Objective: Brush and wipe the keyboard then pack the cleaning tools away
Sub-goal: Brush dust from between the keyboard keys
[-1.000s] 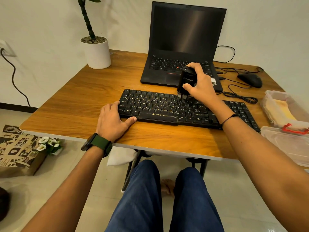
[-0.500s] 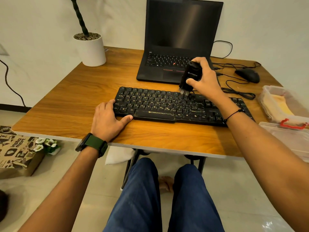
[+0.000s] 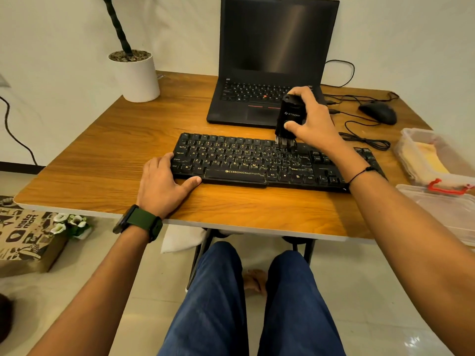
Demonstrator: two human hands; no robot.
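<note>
Bristles of the brush (image 3: 289, 119) are touching the keyboard (image 3: 257, 160) top row; right hand (image 3: 312, 124) is gripping its light, rigid body mid-height, left hand (image 3: 164, 183) lying flat, steadying the keyboard's left end.

Left hand (image 3: 164, 183) lies flat, fingers relaxed, at the keyboard's (image 3: 257, 160) left end; right hand (image 3: 312, 122) curls around the brush (image 3: 289, 116) above its top row.

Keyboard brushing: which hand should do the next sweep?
Right. The right hand already grips the black cleaning brush, bristles on the top keys of the black keyboard. The left hand lies flat at its left end, probably steadying it.
</note>
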